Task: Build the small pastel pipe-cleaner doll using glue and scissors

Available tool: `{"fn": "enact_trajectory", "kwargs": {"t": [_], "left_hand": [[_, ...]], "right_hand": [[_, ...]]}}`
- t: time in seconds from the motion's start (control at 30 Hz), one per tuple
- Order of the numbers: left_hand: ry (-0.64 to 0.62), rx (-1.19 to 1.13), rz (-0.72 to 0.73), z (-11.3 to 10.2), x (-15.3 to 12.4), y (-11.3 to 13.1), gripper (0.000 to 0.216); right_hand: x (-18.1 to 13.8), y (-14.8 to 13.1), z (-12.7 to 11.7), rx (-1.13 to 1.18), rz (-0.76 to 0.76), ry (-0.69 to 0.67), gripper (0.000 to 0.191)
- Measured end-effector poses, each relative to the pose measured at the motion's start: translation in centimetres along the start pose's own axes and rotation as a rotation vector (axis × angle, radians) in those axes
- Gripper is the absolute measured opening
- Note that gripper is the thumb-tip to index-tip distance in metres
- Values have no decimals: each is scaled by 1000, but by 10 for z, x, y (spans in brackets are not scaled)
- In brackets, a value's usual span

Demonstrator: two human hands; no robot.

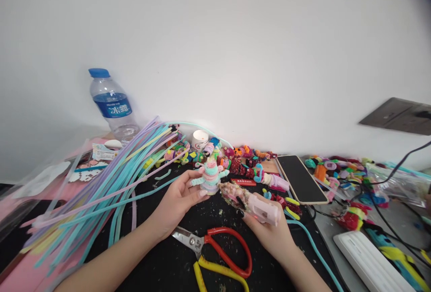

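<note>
Upright in the fingers of my left hand (178, 202) is a small pipe-cleaner figure (210, 178) in pastel stripes of pink, mint and lilac, with little arms at its sides. My right hand (271, 236) is wrapped round a pale pink hot glue gun (261, 209). The gun's nozzle end, crusted with brownish residue, points at the figure's lower right side; whether they touch I cannot tell. Below both hands, scissors (194, 241) with one red and one yellow handle lie on the black mat (148, 260).
Long pastel pipe cleaners (111, 193) spread across the left, near a water bottle (112, 105). Behind my hands are a paper cup (200, 139) and several finished figures (240, 166). A phone (301, 179), a white power strip (365, 260) and black cables (387, 224) occupy the right.
</note>
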State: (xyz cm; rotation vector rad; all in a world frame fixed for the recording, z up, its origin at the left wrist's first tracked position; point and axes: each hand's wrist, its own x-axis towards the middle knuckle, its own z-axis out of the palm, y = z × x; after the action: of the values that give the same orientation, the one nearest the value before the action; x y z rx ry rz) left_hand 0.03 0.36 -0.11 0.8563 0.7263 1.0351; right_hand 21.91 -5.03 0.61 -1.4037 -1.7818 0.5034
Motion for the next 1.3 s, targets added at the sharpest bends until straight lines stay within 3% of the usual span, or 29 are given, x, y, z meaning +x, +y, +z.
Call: {"fn": "enact_trajectory", "kwargs": {"t": [0.17, 0.6, 1.3], "left_hand": [[25, 24, 39, 1, 0, -1, 33], [38, 129, 175, 5, 0, -1, 29], [43, 114, 170, 4, 0, -3, 29]], "right_hand": [[4, -10, -2, 19, 7, -94, 23], [1, -12, 0, -160, -66, -111, 21], [1, -12, 1, -200, -63, -115, 18]]}}
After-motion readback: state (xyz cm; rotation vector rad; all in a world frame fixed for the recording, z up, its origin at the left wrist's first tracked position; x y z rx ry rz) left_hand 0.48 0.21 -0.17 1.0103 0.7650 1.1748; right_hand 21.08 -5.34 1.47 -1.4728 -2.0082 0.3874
